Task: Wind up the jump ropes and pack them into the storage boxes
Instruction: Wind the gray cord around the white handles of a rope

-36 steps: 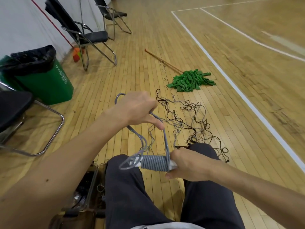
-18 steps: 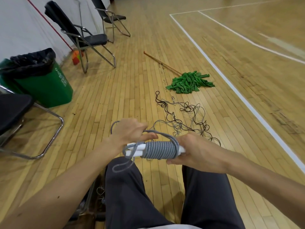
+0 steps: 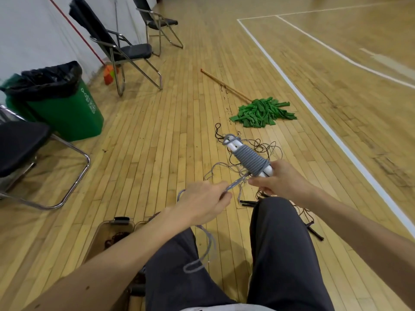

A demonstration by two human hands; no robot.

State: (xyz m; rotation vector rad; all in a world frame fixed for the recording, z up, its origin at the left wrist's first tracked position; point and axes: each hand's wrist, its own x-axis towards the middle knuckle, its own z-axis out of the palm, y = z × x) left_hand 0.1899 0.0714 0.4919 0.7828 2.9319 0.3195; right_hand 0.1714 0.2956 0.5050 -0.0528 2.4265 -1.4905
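While a storage box (image 3: pixel 100 232) sits below-left of the L hand (image 3: pixel 202 205), that hand pinches the loose grey tail (image 3: pixel 234 184) of the wound jump rope (image 3: pixel 251 159) — R hand (image 3: pixel 280 178) grips its white handles. Beyond both hands: tangled ropes (image 3: pixel 261 146), then a green mop (image 3: pixel 262 112).

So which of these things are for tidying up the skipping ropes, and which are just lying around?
For the job:
- grey jump rope, mostly wound round its white handles
- tangled ropes on the floor
- clear storage box

Just lying about:
- green mop
- green bin
- folding chairs
- orange object by the wall
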